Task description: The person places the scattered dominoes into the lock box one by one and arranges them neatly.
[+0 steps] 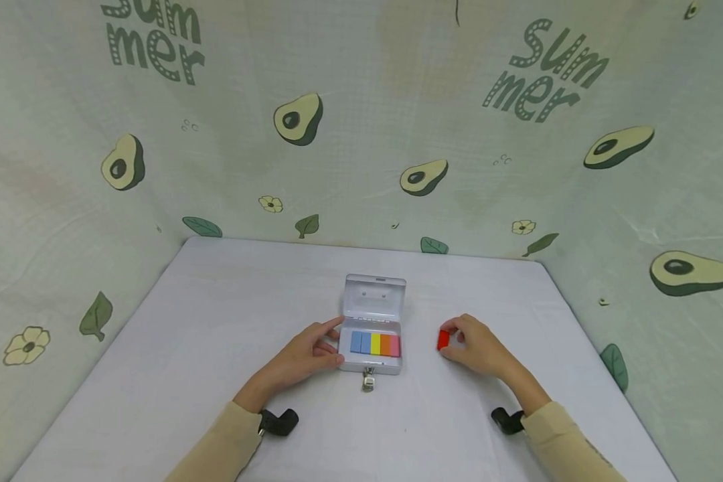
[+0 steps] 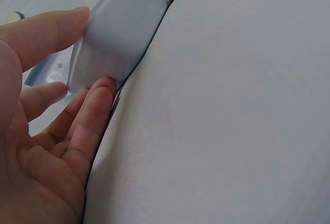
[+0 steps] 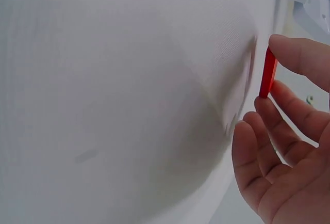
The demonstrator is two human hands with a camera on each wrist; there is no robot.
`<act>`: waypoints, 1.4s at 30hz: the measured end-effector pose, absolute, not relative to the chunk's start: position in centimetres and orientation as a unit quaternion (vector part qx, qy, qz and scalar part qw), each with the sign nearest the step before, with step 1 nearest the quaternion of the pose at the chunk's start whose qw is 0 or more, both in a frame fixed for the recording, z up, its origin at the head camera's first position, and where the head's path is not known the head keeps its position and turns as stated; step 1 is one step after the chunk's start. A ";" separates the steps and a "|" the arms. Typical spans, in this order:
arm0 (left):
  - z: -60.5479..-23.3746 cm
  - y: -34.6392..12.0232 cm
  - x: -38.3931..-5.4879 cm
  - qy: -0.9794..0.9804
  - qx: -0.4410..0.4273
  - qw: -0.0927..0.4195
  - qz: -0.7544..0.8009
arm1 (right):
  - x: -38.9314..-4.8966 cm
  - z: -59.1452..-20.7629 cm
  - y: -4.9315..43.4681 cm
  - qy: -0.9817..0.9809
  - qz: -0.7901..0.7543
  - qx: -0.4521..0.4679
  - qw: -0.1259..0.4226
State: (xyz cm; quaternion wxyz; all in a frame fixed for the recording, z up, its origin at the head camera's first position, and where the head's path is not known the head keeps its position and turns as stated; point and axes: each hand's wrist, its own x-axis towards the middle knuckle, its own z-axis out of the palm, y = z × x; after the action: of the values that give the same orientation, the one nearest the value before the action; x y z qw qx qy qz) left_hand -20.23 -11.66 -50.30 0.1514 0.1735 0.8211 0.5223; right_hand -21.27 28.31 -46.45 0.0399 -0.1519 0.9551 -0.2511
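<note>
A small white metal box with a key lock stands with its lid raised. Inside lies a row of coloured blocks: blue, yellow, orange and pink. My left hand rests against the box's left side, thumb near the front corner and index finger toward the hinge. In the left wrist view its fairly straight fingertips touch the white wall. To the right of the box, my right hand pinches a thin red block between thumb and fingertips. The right wrist view shows that red block edge-on.
A keyring with a small metal tag hangs from the lock onto the white tabletop. Cloth printed with avocados surrounds the table at the back and sides. A black wrist device sits at each sleeve.
</note>
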 end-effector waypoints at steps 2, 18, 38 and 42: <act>-50.3 -11.7 -20.2 0.823 0.173 0.150 0.520 | -21.3 -46.3 28.0 0.955 -0.253 -0.153 0.039; -49.9 -11.5 -20.2 0.822 0.175 0.147 0.522 | -21.2 -44.5 24.7 0.943 -0.286 -0.166 0.042; -50.0 -11.5 -20.2 0.817 0.177 0.150 0.529 | -21.2 -43.7 19.7 0.916 -0.329 -0.228 0.029; -50.2 -11.5 -20.3 0.817 0.178 0.151 0.528 | -21.3 -43.7 18.6 0.911 -0.336 -0.239 0.034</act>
State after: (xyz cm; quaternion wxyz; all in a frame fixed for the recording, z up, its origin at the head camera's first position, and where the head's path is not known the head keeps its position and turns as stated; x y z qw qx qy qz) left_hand -20.31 -11.51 -50.15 0.1506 0.1777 0.8166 0.5281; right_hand -21.30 18.57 -43.70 0.0343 -0.2391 0.9105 -0.3356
